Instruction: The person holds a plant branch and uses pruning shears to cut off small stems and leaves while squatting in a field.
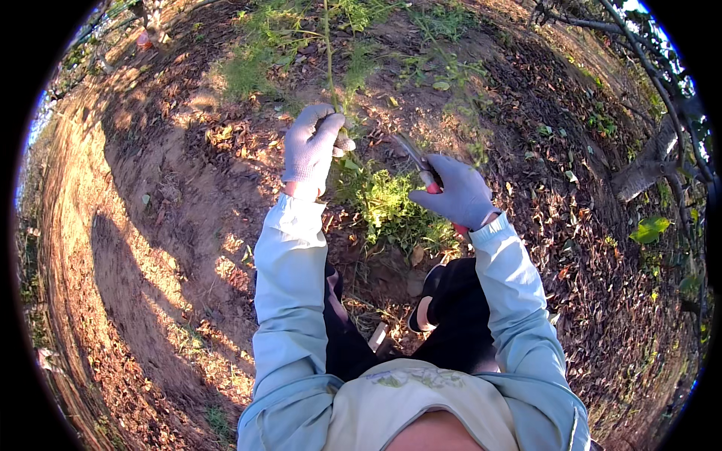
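Note:
Both my hands wear pale grey knit gloves. My left hand (313,144) pinches a tall green plant stem (328,53) that runs up and away with feathery foliage (248,70) around it. In my right hand (459,189) I grip pruning shears (417,155) with red handles; the metal blades point up and left, apart from the stem. Whether the blades are open is hard to tell. Below and between my hands grows a low clump of leafy green plants (389,206).
Dry leaves (564,270) cover the soil at the right. A tree trunk (646,163) with low branches stands at the right edge. Bare soil (169,208) with long shadows lies at the left. My shoe (420,315) rests near the clump.

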Available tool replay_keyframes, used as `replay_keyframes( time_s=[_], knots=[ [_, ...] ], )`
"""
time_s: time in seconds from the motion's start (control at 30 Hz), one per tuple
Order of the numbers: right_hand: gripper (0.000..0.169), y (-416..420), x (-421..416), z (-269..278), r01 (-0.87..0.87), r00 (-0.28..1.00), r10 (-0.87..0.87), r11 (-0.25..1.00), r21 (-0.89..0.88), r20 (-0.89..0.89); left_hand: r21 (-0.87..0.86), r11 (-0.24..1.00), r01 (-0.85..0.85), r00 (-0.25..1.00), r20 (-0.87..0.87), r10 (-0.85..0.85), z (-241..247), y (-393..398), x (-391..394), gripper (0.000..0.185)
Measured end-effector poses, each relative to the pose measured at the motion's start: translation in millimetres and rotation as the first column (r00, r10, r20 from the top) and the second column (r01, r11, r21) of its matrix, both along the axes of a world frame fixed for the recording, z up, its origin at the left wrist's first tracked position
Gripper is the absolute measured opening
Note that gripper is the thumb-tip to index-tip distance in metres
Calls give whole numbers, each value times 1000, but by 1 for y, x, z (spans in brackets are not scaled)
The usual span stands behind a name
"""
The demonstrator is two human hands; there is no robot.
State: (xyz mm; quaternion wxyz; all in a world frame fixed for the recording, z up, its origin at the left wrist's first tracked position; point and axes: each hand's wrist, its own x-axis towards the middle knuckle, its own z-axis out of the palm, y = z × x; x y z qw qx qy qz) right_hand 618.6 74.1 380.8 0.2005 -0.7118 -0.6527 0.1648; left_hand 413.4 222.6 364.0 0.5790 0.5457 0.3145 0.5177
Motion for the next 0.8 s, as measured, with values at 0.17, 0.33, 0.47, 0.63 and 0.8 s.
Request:
replay_keyframes(
  time_s=[0.17,0.33,0.47,0.63,0.8],
  knots=[
    [51,3,19,3,177,969,-151,976,123,-197,120,992,-50,996,80,40,-12,7,2,18],
    [51,2,33,3,232,945,-185,960,155,-268,89,996,16,996,88,-24,-2,8,-3,10],
    [52,5,43,-1,234,949,-182,953,191,-257,110,989,101,990,87,-111,-9,21,-8,13],
    [52,0,46,12,187,956,-158,977,100,-246,-7,961,275,961,46,-274,17,22,-13,12],
    [53,-1,50,10,132,955,-90,982,132,-284,-28,871,491,865,134,-483,40,33,-20,10]
  ],
)
